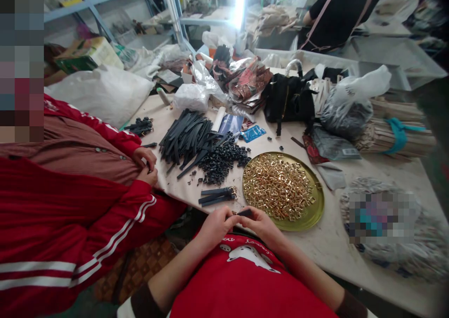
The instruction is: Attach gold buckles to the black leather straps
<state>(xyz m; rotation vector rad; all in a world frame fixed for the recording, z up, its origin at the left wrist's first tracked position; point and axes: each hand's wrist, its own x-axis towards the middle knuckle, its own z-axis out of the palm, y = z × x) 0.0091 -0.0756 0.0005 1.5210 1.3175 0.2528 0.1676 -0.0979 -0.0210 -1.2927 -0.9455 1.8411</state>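
Both my hands meet at the table's front edge, close to my body. A short black strap shows between them. My left hand pinches one end, where any fitting is hidden by the fingers. On the other side my right hand has its thumb and fingers closed on the same strap. Just beyond lie several finished-looking black straps with gold buckles. A round gold tray heaped with small gold buckles stands right of them. Behind is a pile of small black loops, beside a heap of loose black straps.
A co-worker in a red jacket sits at left, hands together at the table edge. A black bag, plastic bags and a tied bundle of strips crowd the back. A bulging clear bag lies right.
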